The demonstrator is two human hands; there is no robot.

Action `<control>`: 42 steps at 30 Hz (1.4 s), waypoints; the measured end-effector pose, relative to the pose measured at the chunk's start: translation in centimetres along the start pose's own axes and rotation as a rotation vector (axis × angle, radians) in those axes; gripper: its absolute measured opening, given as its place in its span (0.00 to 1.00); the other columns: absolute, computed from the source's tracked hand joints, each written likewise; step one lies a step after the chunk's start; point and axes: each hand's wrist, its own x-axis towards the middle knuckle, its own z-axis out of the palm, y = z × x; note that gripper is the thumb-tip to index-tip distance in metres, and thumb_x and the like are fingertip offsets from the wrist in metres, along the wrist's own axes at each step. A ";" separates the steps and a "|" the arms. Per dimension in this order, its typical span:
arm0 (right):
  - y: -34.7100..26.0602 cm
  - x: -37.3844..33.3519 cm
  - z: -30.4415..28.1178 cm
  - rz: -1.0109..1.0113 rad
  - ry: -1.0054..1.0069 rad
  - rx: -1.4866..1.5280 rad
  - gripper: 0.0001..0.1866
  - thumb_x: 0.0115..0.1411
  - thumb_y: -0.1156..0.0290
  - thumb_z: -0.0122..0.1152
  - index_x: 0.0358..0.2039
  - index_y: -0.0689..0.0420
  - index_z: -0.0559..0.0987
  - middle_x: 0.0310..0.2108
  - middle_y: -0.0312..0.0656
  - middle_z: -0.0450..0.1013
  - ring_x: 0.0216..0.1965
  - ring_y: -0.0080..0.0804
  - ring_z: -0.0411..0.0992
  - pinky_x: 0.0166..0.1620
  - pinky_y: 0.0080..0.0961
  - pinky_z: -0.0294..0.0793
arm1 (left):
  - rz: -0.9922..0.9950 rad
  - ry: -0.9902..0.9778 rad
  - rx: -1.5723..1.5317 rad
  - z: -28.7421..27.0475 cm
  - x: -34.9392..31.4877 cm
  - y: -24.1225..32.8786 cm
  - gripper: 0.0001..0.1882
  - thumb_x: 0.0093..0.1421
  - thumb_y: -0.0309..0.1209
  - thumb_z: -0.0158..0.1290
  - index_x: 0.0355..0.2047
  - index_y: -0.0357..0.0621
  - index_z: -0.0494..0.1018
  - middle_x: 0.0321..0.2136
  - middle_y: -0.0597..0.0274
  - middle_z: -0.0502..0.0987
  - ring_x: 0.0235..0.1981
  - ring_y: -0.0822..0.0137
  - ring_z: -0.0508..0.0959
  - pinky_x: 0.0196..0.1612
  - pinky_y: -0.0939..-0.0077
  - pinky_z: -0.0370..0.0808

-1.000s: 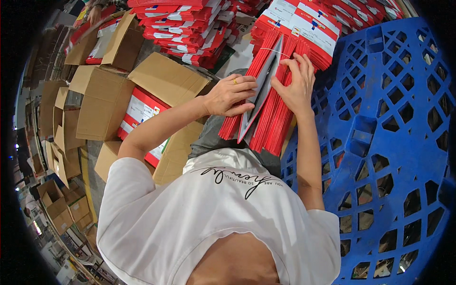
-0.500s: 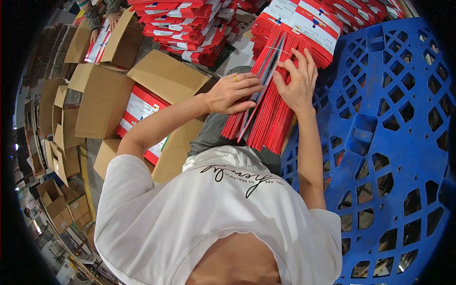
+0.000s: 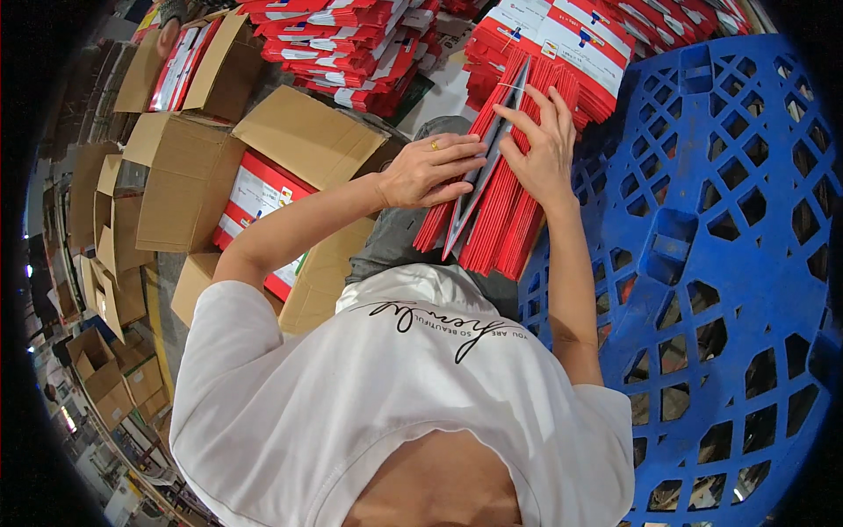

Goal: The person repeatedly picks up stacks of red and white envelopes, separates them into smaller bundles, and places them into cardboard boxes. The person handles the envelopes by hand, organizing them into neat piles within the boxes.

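A thick bundle of flat red folded cartons (image 3: 505, 220) stands on edge on my lap. My left hand (image 3: 430, 171), with a ring on one finger, presses on the bundle's left side, fingers pointing right. My right hand (image 3: 540, 145) grips the right part, fingers spread over the top edges. Between the hands the bundle is parted, showing a grey inner face (image 3: 479, 189).
Stacks of red and white flat cartons (image 3: 562, 39) lie ahead, more stacks (image 3: 342, 48) to the left. An open cardboard box (image 3: 263, 202) with red cartons inside sits at my left, among several other brown boxes (image 3: 171, 189). A blue plastic pallet (image 3: 720, 263) is on my right.
Both hands have stayed on the bundle and shifted slightly along it. My right fingers have spread wider over the top edges; the gap in the bundle stays open.
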 end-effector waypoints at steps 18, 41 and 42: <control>-0.8 0.4 0.1 0.080 0.039 -0.079 0.22 0.49 0.49 0.76 0.38 0.50 0.83 0.61 0.50 0.69 0.70 0.57 0.55 0.67 0.58 0.54 | 0.033 -0.039 0.147 -0.1 -0.6 -0.8 0.25 0.65 0.42 0.57 0.60 0.48 0.73 0.53 0.54 0.73 0.57 0.53 0.74 0.57 0.57 0.73; 1.7 -0.8 -1.7 -0.057 -0.044 0.146 0.23 0.66 0.73 0.57 0.61 0.48 0.79 0.66 0.50 0.66 0.69 0.50 0.60 0.69 0.46 0.57 | -0.449 0.175 -0.107 1.4 0.1 2.4 0.55 0.55 0.60 0.66 0.73 0.46 0.54 0.70 0.35 0.52 0.69 0.38 0.58 0.70 0.51 0.60; 2.9 -1.8 -1.8 -0.054 -0.010 0.096 0.25 0.66 0.77 0.54 0.64 0.49 0.77 0.67 0.50 0.65 0.68 0.49 0.60 0.68 0.47 0.58 | -0.589 0.195 -0.162 2.6 0.4 2.9 0.64 0.49 0.62 0.69 0.74 0.39 0.48 0.68 0.33 0.51 0.69 0.37 0.57 0.70 0.51 0.59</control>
